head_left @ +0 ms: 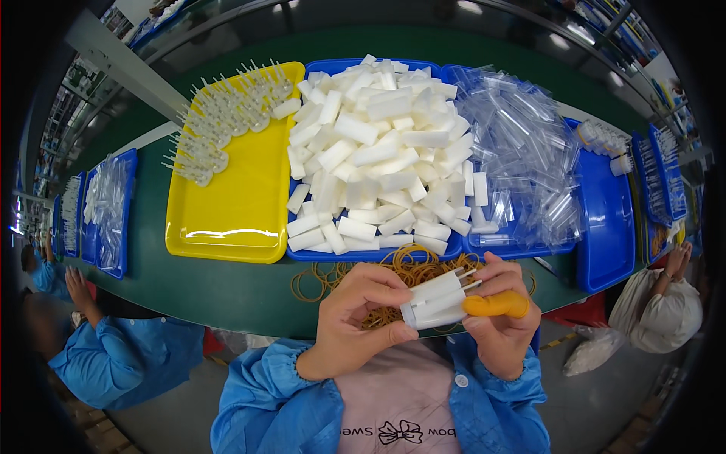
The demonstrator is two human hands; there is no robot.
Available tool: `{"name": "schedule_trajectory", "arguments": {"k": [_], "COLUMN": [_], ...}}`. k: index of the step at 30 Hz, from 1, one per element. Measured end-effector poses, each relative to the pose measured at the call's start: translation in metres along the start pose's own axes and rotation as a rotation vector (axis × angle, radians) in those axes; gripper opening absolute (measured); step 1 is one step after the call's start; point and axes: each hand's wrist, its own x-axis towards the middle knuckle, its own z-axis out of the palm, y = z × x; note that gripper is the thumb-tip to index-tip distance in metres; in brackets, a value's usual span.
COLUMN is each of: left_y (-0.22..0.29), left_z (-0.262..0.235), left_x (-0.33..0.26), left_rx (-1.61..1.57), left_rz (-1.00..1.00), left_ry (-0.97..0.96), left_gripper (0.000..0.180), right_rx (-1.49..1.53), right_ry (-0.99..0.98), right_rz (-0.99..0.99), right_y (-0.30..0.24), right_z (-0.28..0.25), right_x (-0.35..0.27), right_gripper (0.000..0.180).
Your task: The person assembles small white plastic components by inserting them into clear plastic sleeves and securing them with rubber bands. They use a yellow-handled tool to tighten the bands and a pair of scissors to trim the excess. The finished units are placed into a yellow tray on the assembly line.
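Note:
Between my two hands is a white assembly, with two thin prongs sticking out at its upper right and a clear bluish end at its lower left. My left hand is closed around the clear end, thumb below and fingers above. My right hand grips the pronged side, and a yellow finger cot covers one of its fingers. The fingers partly hide the assembly's body. Just beyond my hands lies a heap of tan rubber bands. Behind it a blue tray is piled with white foam blocks.
A yellow tray at left carries white pronged parts. Clear plastic sleeves fill a blue tray at right. Farther right is another blue tray with several white pieces. People sit on both sides along the green table.

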Motion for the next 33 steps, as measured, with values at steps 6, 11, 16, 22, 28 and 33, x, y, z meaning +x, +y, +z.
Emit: {"name": "schedule_trajectory", "arguments": {"k": [6,11,16,22,28,33], "left_y": [-0.008,-0.006,-0.003,-0.001,-0.001,-0.001], "left_z": [0.0,-0.005,-0.011,-0.01,-0.011,-0.007], "left_x": [0.004,0.004,0.004,0.004,0.003,0.0], "left_rx": [-0.136,-0.235,-0.247,-0.257,-0.255,-0.242], "left_rz": [-0.019,-0.046,-0.054,-0.044,-0.056,-0.093], "left_ry": [0.039,0.085,0.113,0.101,0.117,0.123], "left_gripper": [0.037,0.038,0.036,0.036,0.036,0.037], "right_rx": [-0.016,-0.184,-0.894,-1.194,-1.091,-0.687], "right_ry": [-0.073,0.04,-0.128,-0.343,-0.34,-0.062], "right_rz": [0.011,0.08,-0.015,-0.021,-0.057,0.064], "right_y": [0.001,-0.004,0.02,0.029,0.028,0.01], "right_z": [-0.005,-0.035,-0.069,-0.056,-0.065,-0.065], "right_x": [0.008,0.036,0.044,0.04,0.041,0.036], "right_gripper": [0.016,0.016,0.02,0.026,0.023,0.019]}}
